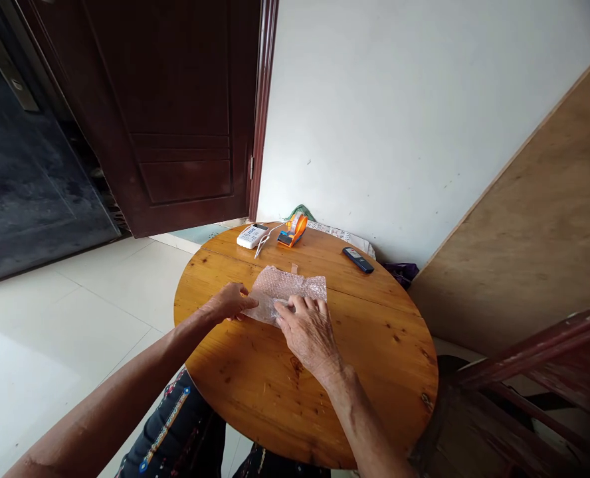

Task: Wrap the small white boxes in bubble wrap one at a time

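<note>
A sheet of clear bubble wrap (pixel 288 284) lies on the round wooden table (pixel 365 372), its surface creased near my hands. My left hand (pixel 232 301) pinches the left edge of the wrap, thumb on top and the other fingers partly hidden at the edge. Lying over the right part of the sheet, my right hand (pixel 311 332) has its fingers apart and bent, with the tips on the plastic. Whether anything lies inside the wrap cannot be made out. A small brown strip (pixel 294 268) shows just beyond the far edge of the wrap.
Toward the back of the table are a white device (pixel 253 236) with a cable (pixel 264 244), an orange tape dispenser (pixel 293 230) and a dark handset (pixel 358 259). Behind stands a white wall (pixel 375 119), with a brown door (pixel 185 119) to the left. Dark wooden furniture (pixel 534 358) is at right.
</note>
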`<state>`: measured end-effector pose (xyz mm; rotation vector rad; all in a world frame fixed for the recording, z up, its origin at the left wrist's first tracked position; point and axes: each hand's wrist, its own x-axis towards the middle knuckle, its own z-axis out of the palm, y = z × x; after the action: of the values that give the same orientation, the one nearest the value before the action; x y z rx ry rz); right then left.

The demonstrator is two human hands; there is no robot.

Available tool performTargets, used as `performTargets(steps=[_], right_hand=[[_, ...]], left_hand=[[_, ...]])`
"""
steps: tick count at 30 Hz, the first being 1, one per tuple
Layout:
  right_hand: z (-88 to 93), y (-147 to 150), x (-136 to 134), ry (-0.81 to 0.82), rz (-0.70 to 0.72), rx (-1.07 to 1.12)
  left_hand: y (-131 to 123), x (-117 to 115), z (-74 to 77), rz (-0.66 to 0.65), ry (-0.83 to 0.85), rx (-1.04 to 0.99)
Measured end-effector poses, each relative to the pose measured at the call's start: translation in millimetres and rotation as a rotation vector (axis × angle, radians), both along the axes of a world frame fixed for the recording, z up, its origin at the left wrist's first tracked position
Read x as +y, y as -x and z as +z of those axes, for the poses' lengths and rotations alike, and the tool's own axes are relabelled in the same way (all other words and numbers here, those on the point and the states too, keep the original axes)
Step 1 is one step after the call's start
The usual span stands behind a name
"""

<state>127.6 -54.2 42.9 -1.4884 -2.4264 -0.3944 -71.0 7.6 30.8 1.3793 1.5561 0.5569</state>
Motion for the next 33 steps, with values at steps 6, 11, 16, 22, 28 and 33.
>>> performTargets(steps=[6,11,16,22,28,33], right_hand=[[7.3,1,5,0.030,0.036,-0.050],[7.7,2,5,0.088,0.000,0.055],[10.8,-2,-1,0.138,0.007,0.224],[-4.0,-50,-8,0.036,-0.051,0.563],[-23.1,-84,-23,0.298,-0.442,0.819],[-21.8,-63,-15,0.334,-0.518,0.797]], left_hand=[[-20,-3,2.1,-0.002,-0.007,-0.213],[-47,-9,5.0,-0.065,-0.063,-0.301],[-51,-15,16.9,-0.291,-0.120,-0.281],[-50,-23,24.6,-0.452,-0.414,0.085],[-56,-28,11.0,-0.426,-0.642,0.329],[-49,-24,-10.9,-0.436,-0.878,0.302]])
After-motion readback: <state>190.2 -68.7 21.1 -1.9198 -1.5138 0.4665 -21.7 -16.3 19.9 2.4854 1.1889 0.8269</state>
